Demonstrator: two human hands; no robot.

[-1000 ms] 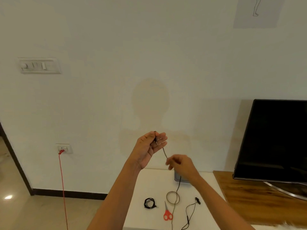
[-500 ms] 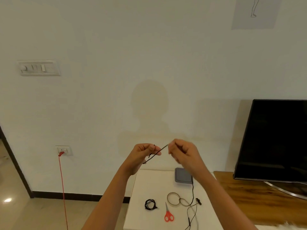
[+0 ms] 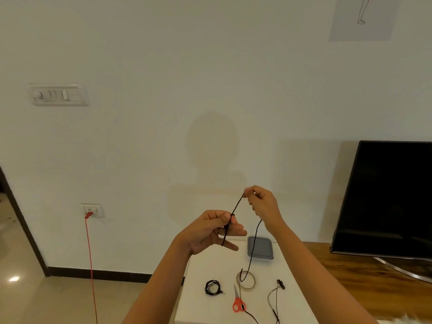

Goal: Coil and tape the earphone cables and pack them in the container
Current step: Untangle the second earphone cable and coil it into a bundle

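Far left on wall: switch panel (image 3: 59,95), lower down a socket (image 3: 92,210) with a red cord (image 3: 90,265) plugged in, hanging to the floor. Left hand (image 3: 208,230) raised in front of the wall, thumb and forefinger clamped on a black earphone cable (image 3: 237,204); the other fingers stick out straight toward the right, and the cable runs down across them. From that pinch the cable goes taut up-right to the right hand (image 3: 264,206), fingers curled, fingertips pinched together on it. Past the right hand the cable drops loose in front of the container, its end hanging over the tape roll. White table (image 3: 210,309) below: coiled earphone (image 3: 212,287) on the left, red scissors (image 3: 238,302) next, tape roll (image 3: 246,279) just behind the scissors, grey container (image 3: 264,250) at the far edge, an uncoiled earphone (image 3: 275,298) lying loose on the right. Wooden cabinet (image 3: 374,288) beside the table, dark TV (image 3: 385,195) on it.
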